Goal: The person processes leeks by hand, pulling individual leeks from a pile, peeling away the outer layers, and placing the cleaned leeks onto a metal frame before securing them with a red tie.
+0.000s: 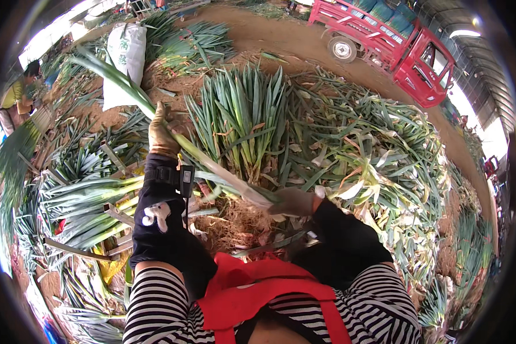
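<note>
A long green onion (205,161) slants across in front of me, its green leaves at the upper left and its pale lower end at the right. My left hand (161,133), in a tan glove, is closed around the stalk below the leaves. Gloved in grey-brown, my right hand (294,202) is closed at the pale lower end; its fingertips are partly hidden, and whether it grips a loose outer leaf or the stalk itself is unclear. Just beyond the stalk stands a thick upright bunch of green onions (243,112). Tangled roots (241,221) lie below my hands.
Stripped leaves (378,166) form a wide heap at the right. Cleaned green onions (86,200) lie across a wooden rack (117,215) at the left. Farther off are a white sack (125,54), a red truck (393,49) and another person (18,97).
</note>
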A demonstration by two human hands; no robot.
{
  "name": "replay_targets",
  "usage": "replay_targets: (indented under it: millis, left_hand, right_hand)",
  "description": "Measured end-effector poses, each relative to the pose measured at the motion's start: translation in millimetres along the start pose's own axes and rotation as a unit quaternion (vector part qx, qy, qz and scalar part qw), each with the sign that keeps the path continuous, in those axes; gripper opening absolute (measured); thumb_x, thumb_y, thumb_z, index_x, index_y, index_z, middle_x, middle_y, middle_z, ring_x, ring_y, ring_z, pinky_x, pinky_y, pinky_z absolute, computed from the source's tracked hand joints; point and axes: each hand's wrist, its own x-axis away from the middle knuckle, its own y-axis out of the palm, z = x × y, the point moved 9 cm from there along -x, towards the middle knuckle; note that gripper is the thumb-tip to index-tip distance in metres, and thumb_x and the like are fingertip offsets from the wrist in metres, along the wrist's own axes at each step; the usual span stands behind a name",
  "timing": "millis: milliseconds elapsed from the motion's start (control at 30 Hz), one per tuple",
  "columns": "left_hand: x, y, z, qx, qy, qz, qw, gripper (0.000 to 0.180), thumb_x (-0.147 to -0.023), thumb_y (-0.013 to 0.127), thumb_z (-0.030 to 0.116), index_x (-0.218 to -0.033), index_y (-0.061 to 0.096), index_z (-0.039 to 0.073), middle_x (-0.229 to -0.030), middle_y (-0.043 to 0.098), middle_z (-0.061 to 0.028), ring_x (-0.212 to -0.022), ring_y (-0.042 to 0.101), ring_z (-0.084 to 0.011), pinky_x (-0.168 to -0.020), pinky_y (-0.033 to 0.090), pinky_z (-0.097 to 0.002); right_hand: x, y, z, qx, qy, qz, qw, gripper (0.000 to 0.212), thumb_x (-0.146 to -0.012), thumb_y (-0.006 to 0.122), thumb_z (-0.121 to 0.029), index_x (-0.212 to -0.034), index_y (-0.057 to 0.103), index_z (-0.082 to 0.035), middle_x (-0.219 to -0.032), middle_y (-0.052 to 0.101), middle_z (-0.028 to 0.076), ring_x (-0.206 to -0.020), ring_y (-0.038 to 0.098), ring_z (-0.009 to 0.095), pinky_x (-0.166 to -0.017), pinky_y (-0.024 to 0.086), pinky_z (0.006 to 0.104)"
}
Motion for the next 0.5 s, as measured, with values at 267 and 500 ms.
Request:
replay_targets:
  millis: [267,500]
  left_hand:
    - [-3,-67,87,0.036,0.091,-0.03,0.995,0.028,-0.092,0.058,0.038,-0.095,0.057,0.01,-0.067,0.048,0.0024,-0.044,0.034,-0.0033,-0.037,0.028,-0.0184]
    - [16,8,53,0.118,0.053,-0.244,0.961,0.071,-0.084,0.063,0.049,-0.134,0.045,0.002,-0.087,0.052,-0.0078,-0.059,0.044,-0.0135,-0.053,0.039,-0.0243]
  right_hand:
    - [68,-126,119,0.349,0.162,-0.004,0.923,0.035,-0.084,0.059,-0.034,-0.102,0.067,-0.005,-0.083,0.065,0.02,-0.075,0.062,0.035,-0.07,0.047,0.0438]
    - [223,-290,171,0.522,0.412,0.477,0.575,0.051,-0.09,0.053,-0.04,-0.127,0.048,-0.005,-0.104,0.055,0.018,-0.082,0.06,0.032,-0.073,0.049,0.0393]
